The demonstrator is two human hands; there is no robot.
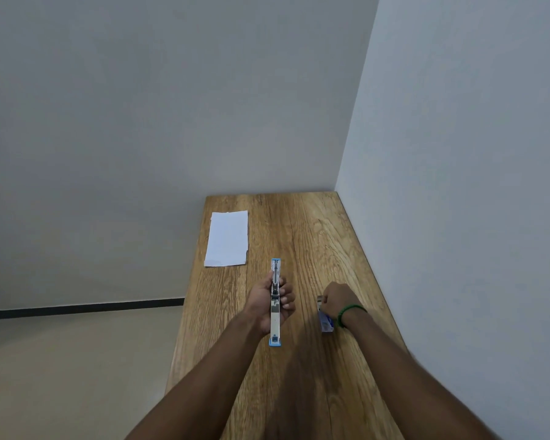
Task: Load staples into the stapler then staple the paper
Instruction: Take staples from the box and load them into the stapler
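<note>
A blue and silver stapler (275, 315) lies swung fully open in a long straight line on the wooden table (315, 242). My left hand (269, 301) grips it around the middle, fingers wrapped over both sides. To the right, my right hand (337, 300) is closed over a small blue and white staple box (326, 323), with a shiny strip of staples (320, 301) showing at the fingertips. A white sheet of paper (227, 239) lies flat near the table's far left edge, away from both hands.
The narrow table stands in a corner, with a wall behind its far end and another wall (458, 217) along its right side. Its left edge drops to the beige floor (77, 360). A green bracelet (350, 312) circles my right wrist.
</note>
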